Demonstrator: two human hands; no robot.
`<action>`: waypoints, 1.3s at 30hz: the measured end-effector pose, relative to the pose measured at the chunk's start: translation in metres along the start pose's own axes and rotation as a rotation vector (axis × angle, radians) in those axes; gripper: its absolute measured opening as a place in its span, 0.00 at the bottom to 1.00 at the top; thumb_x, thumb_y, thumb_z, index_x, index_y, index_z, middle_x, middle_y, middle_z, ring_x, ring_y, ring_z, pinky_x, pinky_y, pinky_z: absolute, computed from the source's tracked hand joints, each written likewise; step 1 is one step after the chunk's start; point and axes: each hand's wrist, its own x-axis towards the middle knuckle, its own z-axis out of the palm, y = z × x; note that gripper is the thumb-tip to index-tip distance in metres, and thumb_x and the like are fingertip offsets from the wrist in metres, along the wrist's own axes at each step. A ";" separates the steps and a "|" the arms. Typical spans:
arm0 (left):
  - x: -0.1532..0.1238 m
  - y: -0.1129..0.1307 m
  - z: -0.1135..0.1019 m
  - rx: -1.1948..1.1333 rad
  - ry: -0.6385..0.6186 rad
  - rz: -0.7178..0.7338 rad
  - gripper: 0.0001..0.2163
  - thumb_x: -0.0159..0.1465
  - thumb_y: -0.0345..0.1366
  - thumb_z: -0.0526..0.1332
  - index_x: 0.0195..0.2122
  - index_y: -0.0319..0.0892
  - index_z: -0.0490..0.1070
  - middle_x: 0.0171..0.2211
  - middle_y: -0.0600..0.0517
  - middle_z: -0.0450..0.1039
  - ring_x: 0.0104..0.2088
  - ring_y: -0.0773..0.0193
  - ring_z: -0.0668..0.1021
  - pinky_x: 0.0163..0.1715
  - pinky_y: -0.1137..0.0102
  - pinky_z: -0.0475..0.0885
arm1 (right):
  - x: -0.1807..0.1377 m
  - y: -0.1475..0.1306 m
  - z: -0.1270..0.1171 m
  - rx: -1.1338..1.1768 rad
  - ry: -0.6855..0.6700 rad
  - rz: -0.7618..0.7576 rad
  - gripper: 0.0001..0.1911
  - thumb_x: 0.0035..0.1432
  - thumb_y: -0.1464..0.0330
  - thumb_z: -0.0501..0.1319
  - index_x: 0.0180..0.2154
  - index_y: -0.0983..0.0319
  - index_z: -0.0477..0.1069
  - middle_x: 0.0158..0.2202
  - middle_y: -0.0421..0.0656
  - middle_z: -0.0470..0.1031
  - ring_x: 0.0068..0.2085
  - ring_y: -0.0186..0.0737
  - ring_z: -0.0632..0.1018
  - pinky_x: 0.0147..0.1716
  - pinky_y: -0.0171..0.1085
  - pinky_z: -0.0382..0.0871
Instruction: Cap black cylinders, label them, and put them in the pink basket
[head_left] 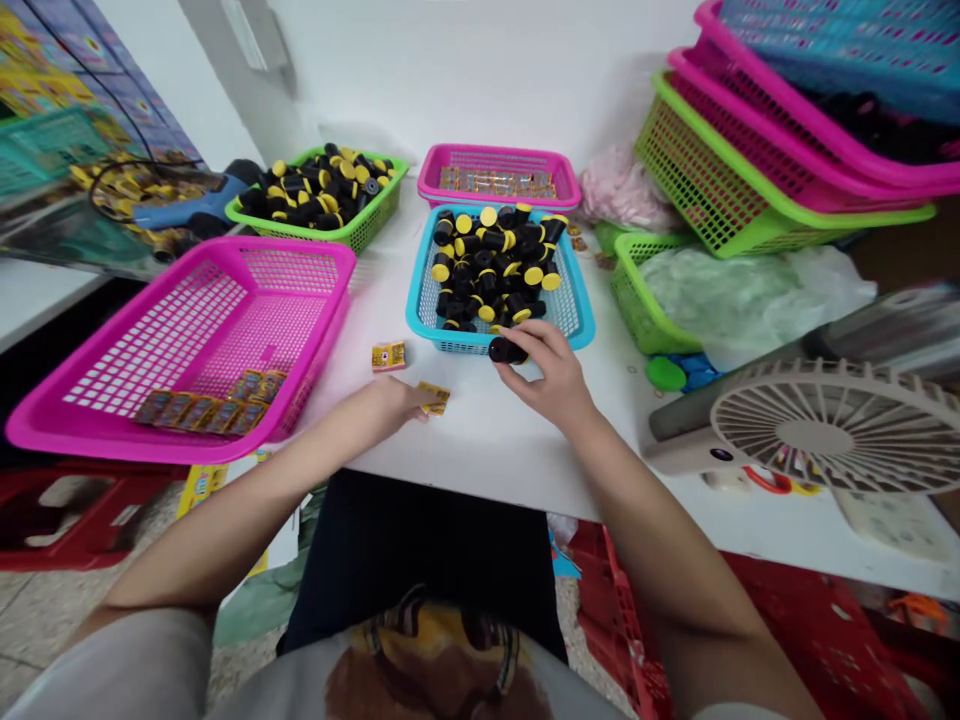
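Between the thumb and fingers of my right hand is a small black cylinder, held just in front of the blue basket. That basket is heaped with black cylinders with yellow caps. Lower and to the left, my left hand pinches a small yellow printed packet just over the white table. Another yellow printed packet lies on the table a little behind my left hand.
At left stands a pink basket with rows of small packets. Behind are a green basket of black-and-yellow cylinders and a pink basket of flat packets. A fan, plastic bags and stacked baskets crowd the right.
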 end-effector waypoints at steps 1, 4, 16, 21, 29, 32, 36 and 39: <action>0.002 0.003 -0.009 -0.049 0.046 0.031 0.15 0.65 0.23 0.61 0.45 0.46 0.84 0.35 0.52 0.86 0.32 0.65 0.86 0.37 0.76 0.78 | 0.000 -0.001 0.000 0.005 -0.020 0.009 0.22 0.67 0.66 0.63 0.61 0.50 0.71 0.50 0.46 0.76 0.52 0.46 0.79 0.55 0.50 0.77; 0.011 0.024 -0.035 -0.240 0.344 0.117 0.11 0.66 0.29 0.64 0.45 0.46 0.84 0.39 0.51 0.86 0.35 0.65 0.86 0.38 0.76 0.78 | 0.001 -0.003 -0.003 -0.014 -0.062 0.055 0.21 0.67 0.64 0.63 0.60 0.51 0.71 0.51 0.47 0.77 0.52 0.46 0.79 0.55 0.51 0.77; 0.075 0.038 0.005 -0.816 0.463 0.110 0.33 0.68 0.63 0.57 0.19 0.40 0.73 0.17 0.51 0.76 0.15 0.71 0.75 0.19 0.77 0.70 | -0.001 0.001 -0.003 0.407 0.253 0.368 0.24 0.60 0.49 0.69 0.50 0.53 0.66 0.49 0.44 0.76 0.50 0.41 0.82 0.52 0.44 0.81; 0.070 0.039 0.020 -0.929 0.426 0.106 0.39 0.71 0.66 0.47 0.15 0.40 0.69 0.11 0.51 0.67 0.12 0.72 0.69 0.16 0.75 0.65 | 0.003 -0.016 -0.021 0.412 0.169 0.385 0.22 0.61 0.47 0.67 0.49 0.53 0.73 0.49 0.47 0.77 0.52 0.46 0.81 0.48 0.47 0.83; 0.074 0.038 0.025 -1.011 0.427 0.069 0.39 0.70 0.67 0.45 0.15 0.41 0.70 0.11 0.51 0.66 0.11 0.71 0.68 0.14 0.73 0.64 | 0.004 -0.028 -0.023 0.600 0.139 0.375 0.20 0.56 0.52 0.73 0.42 0.55 0.72 0.41 0.43 0.77 0.40 0.40 0.83 0.39 0.41 0.83; 0.073 0.039 0.023 -1.078 0.411 0.102 0.41 0.70 0.68 0.43 0.13 0.42 0.69 0.09 0.52 0.63 0.10 0.72 0.65 0.13 0.73 0.62 | 0.003 -0.025 -0.023 0.592 0.113 0.401 0.21 0.55 0.51 0.73 0.42 0.55 0.72 0.41 0.43 0.77 0.40 0.40 0.83 0.39 0.41 0.83; 0.072 0.040 0.021 -1.109 0.381 0.104 0.42 0.67 0.73 0.42 0.12 0.43 0.66 0.09 0.52 0.62 0.09 0.72 0.63 0.10 0.73 0.57 | -0.001 -0.020 -0.020 0.673 0.108 0.401 0.20 0.57 0.52 0.73 0.43 0.55 0.73 0.42 0.42 0.77 0.34 0.36 0.81 0.33 0.38 0.81; 0.073 0.039 0.022 -1.124 0.354 0.117 0.43 0.64 0.75 0.41 0.11 0.43 0.66 0.09 0.51 0.63 0.09 0.72 0.63 0.10 0.74 0.57 | -0.004 -0.017 -0.017 0.762 0.122 0.403 0.18 0.59 0.51 0.71 0.44 0.54 0.74 0.42 0.40 0.77 0.28 0.32 0.78 0.25 0.34 0.78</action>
